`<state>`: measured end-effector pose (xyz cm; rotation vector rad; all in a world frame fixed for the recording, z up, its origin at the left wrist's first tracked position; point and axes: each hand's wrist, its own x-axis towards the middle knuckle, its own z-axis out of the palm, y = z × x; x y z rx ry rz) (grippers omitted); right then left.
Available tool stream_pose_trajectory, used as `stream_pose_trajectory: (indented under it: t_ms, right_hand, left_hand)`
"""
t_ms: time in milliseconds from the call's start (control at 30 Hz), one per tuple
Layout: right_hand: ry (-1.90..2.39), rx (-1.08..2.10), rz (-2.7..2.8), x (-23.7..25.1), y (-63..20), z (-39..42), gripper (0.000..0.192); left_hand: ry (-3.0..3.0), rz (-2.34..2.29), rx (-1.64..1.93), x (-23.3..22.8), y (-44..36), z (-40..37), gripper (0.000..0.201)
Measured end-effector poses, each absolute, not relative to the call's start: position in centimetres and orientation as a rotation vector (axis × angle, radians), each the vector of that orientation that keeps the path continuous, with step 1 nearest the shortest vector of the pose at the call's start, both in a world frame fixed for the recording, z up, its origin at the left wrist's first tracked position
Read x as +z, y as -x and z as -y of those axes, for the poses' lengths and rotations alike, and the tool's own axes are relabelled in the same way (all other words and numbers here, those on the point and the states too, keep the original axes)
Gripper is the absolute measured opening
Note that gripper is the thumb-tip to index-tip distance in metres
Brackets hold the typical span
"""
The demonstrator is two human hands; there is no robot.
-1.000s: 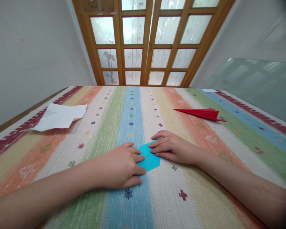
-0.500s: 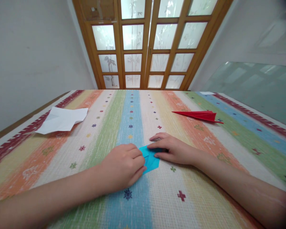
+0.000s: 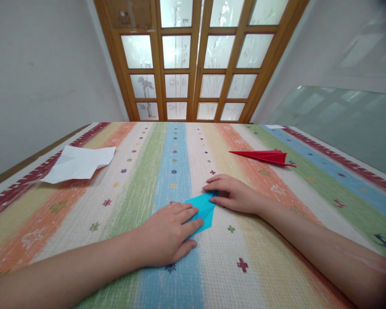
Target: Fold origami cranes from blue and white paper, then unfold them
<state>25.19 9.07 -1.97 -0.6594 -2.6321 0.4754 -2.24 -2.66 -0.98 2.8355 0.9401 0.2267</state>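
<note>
1. Blue folded paper (image 3: 203, 208), one piece, flat on the striped cloth (image 3: 167, 163).
2. Left hand (image 3: 167, 234): spread flat, fingertips pressing the blue paper's near edge; nothing gripped.
3. Right hand (image 3: 233, 195): fingers extended, pressing its far corner.
4. Beyond the blue paper: one red paper plane (image 3: 265, 156) far right, one white sheet (image 3: 79, 163) far left.

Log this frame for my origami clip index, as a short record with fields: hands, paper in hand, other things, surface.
left hand: flat, fingers pressing the near-left part of the blue folded paper
right hand: fingertips on the paper's far-right edge
blue folded paper: lying on the striped tablecloth, partly covered by both hands
red folded paper: far right, apart from the hands
white paper: far left, creased
background: wooden glazed doors
</note>
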Motion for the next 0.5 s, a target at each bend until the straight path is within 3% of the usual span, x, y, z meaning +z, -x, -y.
stream_pose_trajectory:
  t_ms: [500]
  right_hand:
    - [0.677,0.325,2.621,-1.7,-23.1,-7.1,0.027]
  left_hand:
    - [-3.060,-0.854,0.393,-1.9,3.1,0.9,0.029]
